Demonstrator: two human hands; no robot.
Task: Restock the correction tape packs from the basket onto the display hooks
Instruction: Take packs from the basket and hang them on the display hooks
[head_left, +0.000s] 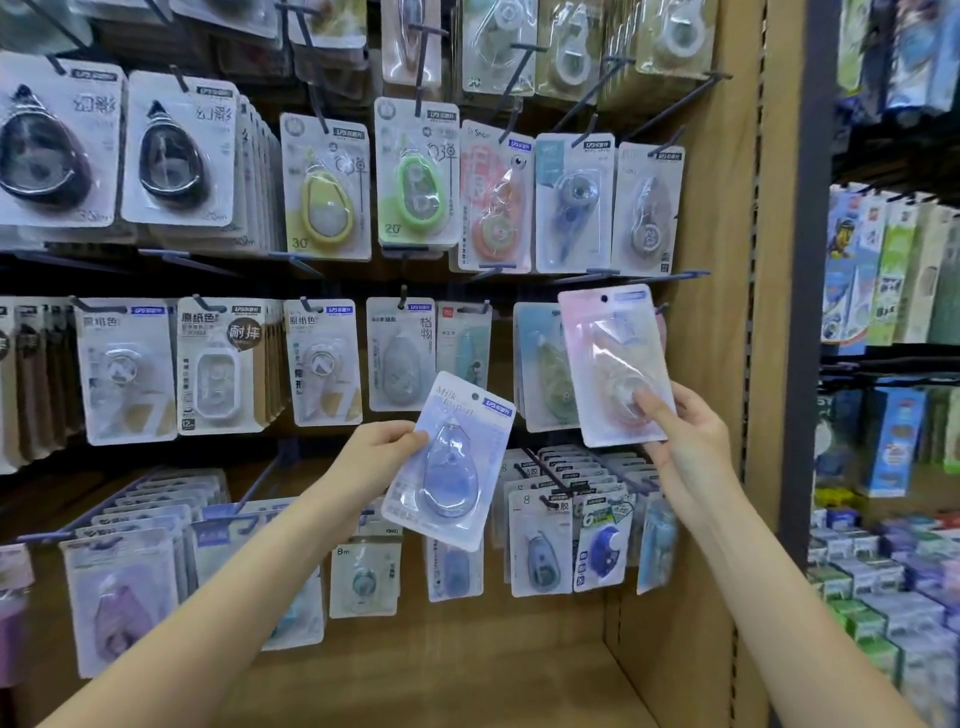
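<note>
My left hand (375, 451) grips a blue correction tape pack (451, 460) by its left edge, tilted, in front of the lower middle of the display. My right hand (685, 431) holds a pink correction tape pack (613, 353) upright, thumb on its blister. That pack's hang hole is raised near the tip of a dark display hook (660, 310) at the right end of the middle row. A green pack (545, 369) hangs just left of it, partly covered. The basket is out of sight.
Rows of dark hooks carry many hanging packs across a brown pegboard wall. A cardboard-coloured side panel (737, 312) closes the bay on the right. Beyond a dark upright (810, 260) stands another shelf of boxed stationery. A wooden shelf floor (467, 686) lies below.
</note>
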